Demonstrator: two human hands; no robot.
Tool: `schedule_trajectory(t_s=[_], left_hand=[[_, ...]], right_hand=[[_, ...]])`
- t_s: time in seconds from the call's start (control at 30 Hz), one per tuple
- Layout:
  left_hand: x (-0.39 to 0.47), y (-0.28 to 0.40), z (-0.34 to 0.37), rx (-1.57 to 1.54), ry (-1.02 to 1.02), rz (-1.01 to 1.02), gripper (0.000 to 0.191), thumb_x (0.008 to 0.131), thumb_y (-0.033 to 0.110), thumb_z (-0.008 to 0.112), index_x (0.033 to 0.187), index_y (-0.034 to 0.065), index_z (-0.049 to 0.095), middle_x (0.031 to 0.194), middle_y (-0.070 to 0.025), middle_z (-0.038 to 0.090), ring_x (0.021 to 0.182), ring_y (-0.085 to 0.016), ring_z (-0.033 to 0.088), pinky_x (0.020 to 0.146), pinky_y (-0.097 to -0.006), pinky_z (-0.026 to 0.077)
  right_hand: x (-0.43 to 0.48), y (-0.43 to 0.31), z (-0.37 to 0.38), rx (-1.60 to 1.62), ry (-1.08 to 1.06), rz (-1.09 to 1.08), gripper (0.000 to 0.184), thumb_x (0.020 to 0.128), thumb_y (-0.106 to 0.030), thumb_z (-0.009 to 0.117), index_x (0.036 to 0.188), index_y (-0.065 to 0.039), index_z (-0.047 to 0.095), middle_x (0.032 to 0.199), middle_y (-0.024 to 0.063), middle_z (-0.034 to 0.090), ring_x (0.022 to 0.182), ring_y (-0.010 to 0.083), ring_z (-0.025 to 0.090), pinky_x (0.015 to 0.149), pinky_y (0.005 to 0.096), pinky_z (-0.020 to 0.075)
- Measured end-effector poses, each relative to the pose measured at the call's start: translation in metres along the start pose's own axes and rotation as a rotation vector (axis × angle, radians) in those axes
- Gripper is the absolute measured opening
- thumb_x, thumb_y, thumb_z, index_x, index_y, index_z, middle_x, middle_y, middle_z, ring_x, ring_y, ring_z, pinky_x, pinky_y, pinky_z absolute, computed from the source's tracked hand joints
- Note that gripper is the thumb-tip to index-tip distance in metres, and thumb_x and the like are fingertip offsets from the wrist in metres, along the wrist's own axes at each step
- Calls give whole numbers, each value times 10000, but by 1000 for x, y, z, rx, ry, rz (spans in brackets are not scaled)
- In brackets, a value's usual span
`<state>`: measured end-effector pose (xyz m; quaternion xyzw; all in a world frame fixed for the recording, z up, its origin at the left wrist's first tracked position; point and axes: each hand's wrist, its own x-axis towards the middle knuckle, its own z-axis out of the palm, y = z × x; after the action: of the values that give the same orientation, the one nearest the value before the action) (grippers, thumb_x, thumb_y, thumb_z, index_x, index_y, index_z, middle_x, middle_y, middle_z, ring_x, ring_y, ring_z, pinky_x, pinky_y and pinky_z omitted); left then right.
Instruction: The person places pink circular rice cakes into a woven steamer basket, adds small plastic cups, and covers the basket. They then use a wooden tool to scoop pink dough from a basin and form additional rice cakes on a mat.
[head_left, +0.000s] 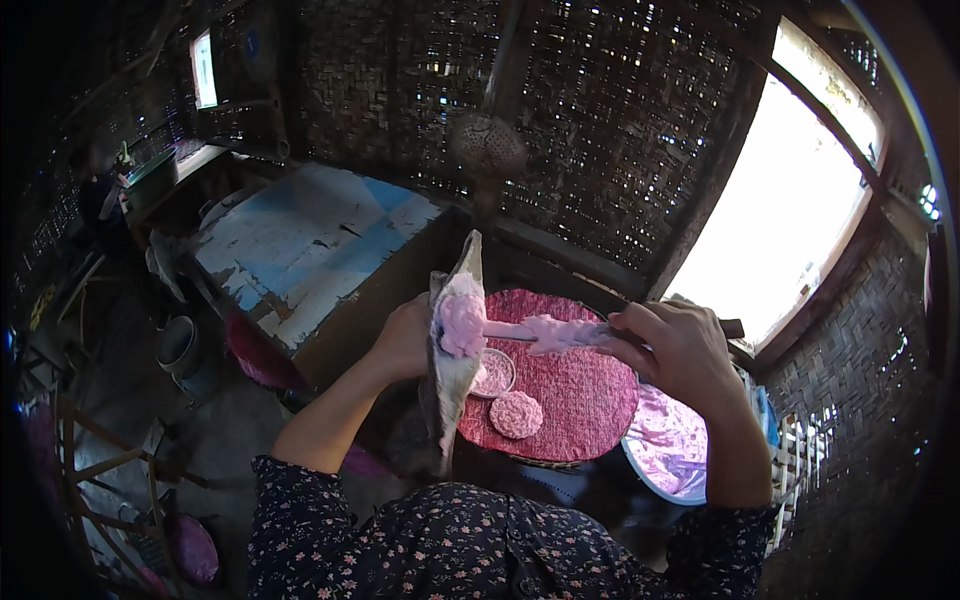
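Note:
My left hand (405, 341) holds up a whitish piece of cloth (451, 405), spread edge-on to me. A lump of pink dough (463, 319) sits on the cloth. In my right hand (679, 341) is a long flat spatula (506, 329), its blade smeared with pink dough and its far end against the lump. Below them lies a round tray covered with red woven cloth (577, 405). On it a ring (512, 373) surrounds pink strands, partly hidden by the held cloth. Beside the ring rests a round cake of pink strands (516, 415).
A bowl of pink dough (660, 442) stands at the right, partly behind my forearm. To the left is a table with a peeling blue and white top (322, 232). A bucket (178, 346) stands on the floor. Farther left, a person (101, 199) is near a green basin (152, 176).

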<state>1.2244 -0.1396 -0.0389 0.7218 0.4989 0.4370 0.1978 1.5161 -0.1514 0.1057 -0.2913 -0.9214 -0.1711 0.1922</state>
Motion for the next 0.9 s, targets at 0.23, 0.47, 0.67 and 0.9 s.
schedule_trajectory(t_s=[0.23, 0.47, 0.67, 0.9], left_hand=[[-5, 23, 16, 167, 34, -154, 599, 602, 374, 760, 1093, 65, 610, 1130, -173, 577, 1017, -326, 586, 872, -383, 471], [-5, -29, -3, -230, -126, -81, 557, 633, 305, 772, 1088, 34, 600, 1036, -147, 642, 969, -251, 624, 835, -332, 478], [-9, -31, -12, -441, 51, -143, 498, 674, 301, 757, 1085, 62, 610, 1035, -110, 648, 952, -205, 620, 831, -329, 474], [-12, 5, -6, -2, 103, -34, 461, 667, 281, 748, 1060, 76, 622, 1009, -105, 651, 953, -226, 625, 844, -330, 476]], right_hand=[[30, -34, 28, -268, -18, -211, 268, 881, -320, 487, 748, -94, 539, 654, 43, 578, 584, 202, 600, 524, 349, 459], [22, -51, 13, -349, 44, -362, 135, 783, -225, 607, 723, -108, 579, 586, 8, 497, 494, 125, 507, 411, 291, 372], [4, -11, 2, 275, 206, 50, 243, 773, -338, 665, 785, -100, 617, 612, 37, 578, 517, 192, 586, 476, 322, 449], [14, -8, -13, 47, -274, 183, 291, 855, -403, 560, 800, -122, 612, 603, 63, 580, 516, 225, 582, 475, 361, 433]])
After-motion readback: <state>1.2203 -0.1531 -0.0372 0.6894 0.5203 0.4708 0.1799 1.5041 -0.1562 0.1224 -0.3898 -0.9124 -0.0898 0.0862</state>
